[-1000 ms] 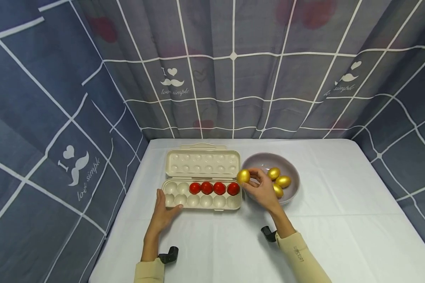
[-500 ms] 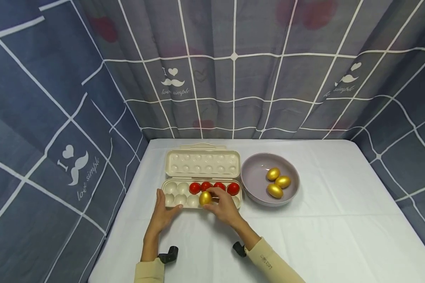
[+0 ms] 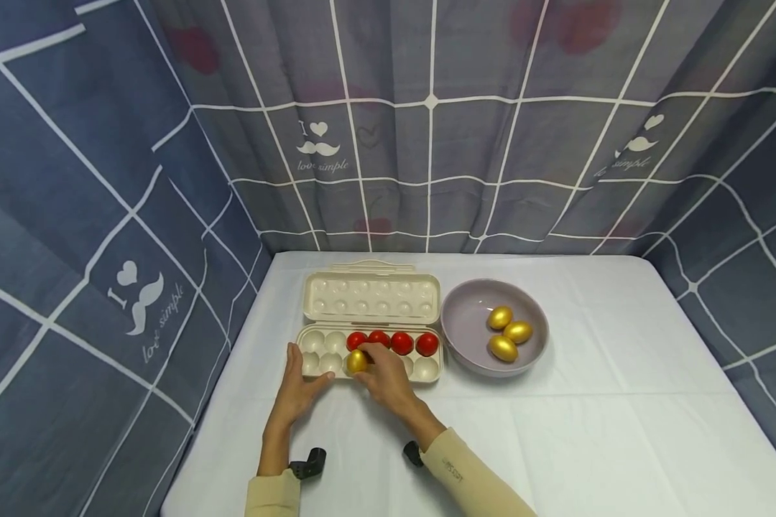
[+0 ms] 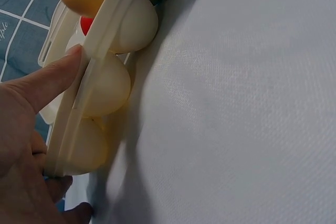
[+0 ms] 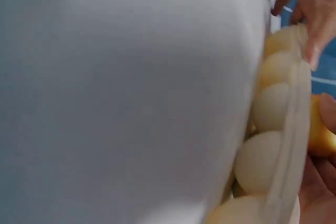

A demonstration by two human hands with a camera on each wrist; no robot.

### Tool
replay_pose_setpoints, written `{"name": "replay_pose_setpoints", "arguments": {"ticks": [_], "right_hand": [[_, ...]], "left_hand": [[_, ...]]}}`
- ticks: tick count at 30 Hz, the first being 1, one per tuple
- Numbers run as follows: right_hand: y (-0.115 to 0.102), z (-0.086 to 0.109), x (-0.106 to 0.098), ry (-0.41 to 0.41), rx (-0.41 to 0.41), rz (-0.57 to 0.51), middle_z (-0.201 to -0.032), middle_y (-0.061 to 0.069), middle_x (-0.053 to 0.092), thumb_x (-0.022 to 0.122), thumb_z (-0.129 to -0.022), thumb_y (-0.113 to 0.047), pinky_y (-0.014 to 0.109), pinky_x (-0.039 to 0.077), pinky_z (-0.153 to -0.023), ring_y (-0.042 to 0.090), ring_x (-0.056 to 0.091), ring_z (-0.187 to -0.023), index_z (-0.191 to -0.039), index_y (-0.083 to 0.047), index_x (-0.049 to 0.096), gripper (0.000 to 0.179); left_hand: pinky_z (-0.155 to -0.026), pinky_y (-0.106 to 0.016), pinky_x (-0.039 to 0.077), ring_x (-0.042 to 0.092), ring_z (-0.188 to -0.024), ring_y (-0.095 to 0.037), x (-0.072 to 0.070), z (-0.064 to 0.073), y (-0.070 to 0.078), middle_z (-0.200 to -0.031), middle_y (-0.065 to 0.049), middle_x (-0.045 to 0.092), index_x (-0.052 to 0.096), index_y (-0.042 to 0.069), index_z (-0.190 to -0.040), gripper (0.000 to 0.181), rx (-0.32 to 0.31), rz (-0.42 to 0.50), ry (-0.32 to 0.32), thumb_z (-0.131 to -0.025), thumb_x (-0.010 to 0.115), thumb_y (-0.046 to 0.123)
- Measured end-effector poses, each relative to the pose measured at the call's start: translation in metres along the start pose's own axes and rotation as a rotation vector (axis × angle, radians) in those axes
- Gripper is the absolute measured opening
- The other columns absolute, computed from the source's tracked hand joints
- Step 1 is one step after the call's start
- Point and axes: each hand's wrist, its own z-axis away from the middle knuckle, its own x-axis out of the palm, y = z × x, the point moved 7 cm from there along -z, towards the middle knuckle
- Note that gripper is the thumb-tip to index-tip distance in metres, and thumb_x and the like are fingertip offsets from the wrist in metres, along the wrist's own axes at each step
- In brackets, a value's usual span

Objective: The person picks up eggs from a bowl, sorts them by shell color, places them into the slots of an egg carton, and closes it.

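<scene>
A cream plastic egg carton lies with its lid folded back. Red eggs sit in several cups of its back row. In my right hand is a golden egg, pinched between thumb and fingers over a front-row cup; whether it touches the cup cannot be told. My left hand holds the carton's left front corner. Its thumb presses on the front rim in the left wrist view, while the other fingers lie around the end. The right wrist view shows the golden egg partly behind the carton's rim.
A mauve bowl holding 3 golden eggs stands right beside the carton. White cloth covers the table. Grey-blue checked curtains hang behind it and at both sides. Black wrist-worn devices show on the forearms.
My right hand has carried the golden egg left from the bowl's edge to the carton's front row, then slightly further left and down. My left hand has stayed at the carton's corner.
</scene>
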Motion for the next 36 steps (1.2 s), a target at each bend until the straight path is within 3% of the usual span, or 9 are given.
{"name": "replay_pose_setpoints", "arguments": {"ticks": [4,8,21,28,32,36], "right_hand": [[-0.001,0.000,0.006,-0.003,-0.013,0.053,-0.109,0.005,0.066,0.084,-0.077,-0.008,0.034,0.051,-0.088,0.018,0.063,-0.097,-0.117,-0.004,0.064,0.046],[-0.001,-0.001,0.011,-0.011,-0.016,0.070,-0.109,0.004,0.066,0.084,-0.078,-0.010,0.035,0.052,-0.086,0.018,0.063,-0.095,-0.118,-0.004,0.063,0.046],[0.005,0.000,0.014,-0.062,0.041,0.016,-0.107,0.007,0.067,0.080,-0.081,-0.007,0.032,0.052,-0.087,0.020,0.063,-0.094,-0.114,-0.003,0.066,0.036],[0.009,0.000,0.014,-0.079,0.023,0.003,-0.107,0.008,0.067,0.078,-0.082,-0.005,0.032,0.052,-0.086,0.020,0.063,-0.095,-0.114,-0.002,0.066,0.034],[0.011,0.000,0.012,-0.065,0.035,-0.065,-0.106,0.009,0.068,0.076,-0.084,-0.004,0.031,0.053,-0.084,0.021,0.065,-0.094,-0.113,0.000,0.066,0.031],[0.014,0.001,0.005,0.025,0.094,-0.248,-0.106,0.012,0.070,0.072,-0.086,-0.002,0.035,0.054,-0.087,0.025,0.068,-0.097,-0.111,0.005,0.067,0.026]], "left_hand": [[-0.115,-0.061,0.001,-0.011,-0.146,-0.043,0.000,0.000,0.002,-0.160,-0.024,-0.017,-0.008,-0.006,-0.153,0.110,0.018,-0.007,0.009,-0.089,0.074,0.030],[-0.116,-0.057,0.000,-0.012,-0.146,-0.040,0.001,-0.001,0.001,-0.160,-0.022,-0.018,-0.009,-0.005,-0.153,0.111,-0.006,-0.017,0.002,-0.089,0.074,0.032],[-0.117,-0.056,0.001,-0.011,-0.147,-0.039,0.001,-0.002,-0.002,-0.161,-0.020,-0.018,-0.009,-0.004,-0.154,0.112,-0.019,-0.054,0.003,-0.089,0.074,0.035],[-0.117,-0.055,0.002,-0.011,-0.147,-0.039,0.002,-0.003,-0.003,-0.161,-0.020,-0.017,-0.008,-0.004,-0.154,0.111,-0.027,-0.067,0.004,-0.089,0.074,0.035],[-0.117,-0.054,0.001,-0.011,-0.147,-0.038,0.002,-0.003,-0.002,-0.161,-0.019,-0.018,-0.008,-0.004,-0.154,0.111,-0.024,-0.073,-0.003,-0.090,0.073,0.035],[-0.117,-0.054,0.001,-0.012,-0.147,-0.037,0.002,-0.003,-0.001,-0.161,-0.020,-0.018,-0.009,-0.004,-0.153,0.110,-0.018,-0.076,-0.013,-0.090,0.073,0.035]]}}
